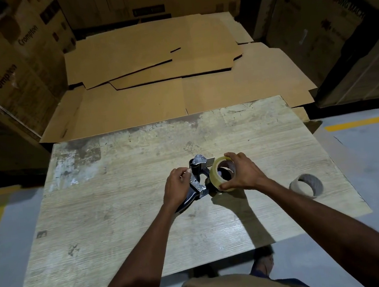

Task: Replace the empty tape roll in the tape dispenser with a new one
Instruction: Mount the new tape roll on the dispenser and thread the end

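— Looking down from the head view, what is being held by each hand?

— The tape dispenser point(196, 173) is being steadied on the table point(122, 221) by the left hand point(177, 188). Its fingers are being curled round the frame above the handle. The new tape roll point(213, 174) is being clamped by the right hand point(245, 172), with the thumb on the near rim and the fingers spread over the far rim.

— Where is the roll being kept relative to the dispenser?

— It is being held against the dispenser's right side, about where the hub should be, so the right hand is the nearer one. The axis through its hole is being pointed roughly upward, tilted off vertical. Whether it is being seated fully on the hub cannot be told.

— And the old one?

— The empty core point(301, 190) is being left on the table near its right edge, well apart from both hands.

— Are any containers being used?

— None is being opened. Closed cartons point(21, 68) are being stacked around flattened cardboard point(150, 60), and their contents are not being shown.
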`<state>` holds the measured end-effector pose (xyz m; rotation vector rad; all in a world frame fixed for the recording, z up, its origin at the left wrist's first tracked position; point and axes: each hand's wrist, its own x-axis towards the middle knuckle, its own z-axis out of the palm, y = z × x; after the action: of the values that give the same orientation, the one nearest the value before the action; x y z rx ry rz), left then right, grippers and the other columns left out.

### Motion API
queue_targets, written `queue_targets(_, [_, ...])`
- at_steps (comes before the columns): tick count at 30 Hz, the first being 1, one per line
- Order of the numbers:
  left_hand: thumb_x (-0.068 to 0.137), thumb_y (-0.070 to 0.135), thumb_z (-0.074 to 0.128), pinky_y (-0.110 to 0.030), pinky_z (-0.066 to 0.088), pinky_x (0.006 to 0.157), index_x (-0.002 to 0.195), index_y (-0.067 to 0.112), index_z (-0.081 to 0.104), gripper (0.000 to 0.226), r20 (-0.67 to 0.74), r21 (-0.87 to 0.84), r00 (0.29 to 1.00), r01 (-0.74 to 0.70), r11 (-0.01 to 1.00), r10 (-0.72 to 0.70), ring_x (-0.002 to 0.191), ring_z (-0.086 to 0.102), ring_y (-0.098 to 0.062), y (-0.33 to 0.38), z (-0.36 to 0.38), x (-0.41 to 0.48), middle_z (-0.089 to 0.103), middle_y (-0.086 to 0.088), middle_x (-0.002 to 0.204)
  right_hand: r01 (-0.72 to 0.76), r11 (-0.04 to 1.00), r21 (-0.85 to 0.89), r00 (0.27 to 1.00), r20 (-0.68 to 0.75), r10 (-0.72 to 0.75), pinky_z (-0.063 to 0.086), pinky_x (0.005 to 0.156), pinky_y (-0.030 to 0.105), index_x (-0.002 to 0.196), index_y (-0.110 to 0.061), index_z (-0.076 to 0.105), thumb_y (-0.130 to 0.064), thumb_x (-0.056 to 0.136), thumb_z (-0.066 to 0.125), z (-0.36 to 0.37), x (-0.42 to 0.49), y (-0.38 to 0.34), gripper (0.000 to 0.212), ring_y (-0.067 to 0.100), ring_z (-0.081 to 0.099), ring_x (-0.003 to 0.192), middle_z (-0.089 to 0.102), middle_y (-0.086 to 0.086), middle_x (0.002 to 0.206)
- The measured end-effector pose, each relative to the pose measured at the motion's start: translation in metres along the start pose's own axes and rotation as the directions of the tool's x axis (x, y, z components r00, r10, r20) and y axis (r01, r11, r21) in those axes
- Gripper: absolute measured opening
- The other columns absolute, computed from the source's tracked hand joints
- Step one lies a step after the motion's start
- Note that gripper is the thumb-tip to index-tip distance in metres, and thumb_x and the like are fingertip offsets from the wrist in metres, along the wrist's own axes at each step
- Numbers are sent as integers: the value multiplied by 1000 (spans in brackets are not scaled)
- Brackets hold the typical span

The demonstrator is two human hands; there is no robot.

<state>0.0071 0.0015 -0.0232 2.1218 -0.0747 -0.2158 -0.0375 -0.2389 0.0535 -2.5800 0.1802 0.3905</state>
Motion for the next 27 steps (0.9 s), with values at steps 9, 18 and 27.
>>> queue_targets(9, [92, 58, 69, -28, 43, 74, 91, 23, 64, 35, 46, -113, 995, 93, 989, -88, 80, 54, 4, 40, 7, -16, 56, 13, 88, -25, 999, 44, 997, -69, 28, 53, 99, 41, 158, -20, 33, -59, 54, 92, 19, 1, -7, 126, 30, 53, 127, 48, 10, 141])
queue_targets(18, [87, 40, 82, -7, 43, 62, 82, 40, 64, 19, 68, -192, 997, 45, 980, -32, 77, 62, 13, 50, 7, -21, 62, 18, 84, 10, 981, 193, 1000, 20, -14, 43, 111, 40, 160, -15, 35, -52, 69, 92, 8, -5, 16, 114, 28, 46, 140, 47, 9, 154])
queue_targets(27, [86, 54, 78, -29, 43, 87, 101, 48, 66, 20, 74, -182, 996, 54, 982, -41, 110, 56, -12, 42, 12, -20, 59, 24, 103, -168, 845, 508, 959, -113, 259, 45, 60, 7, 95, -11, 84, -15, 90, 79, 1, 1, 37, 9, 11, 71, 88, 79, 0, 88])
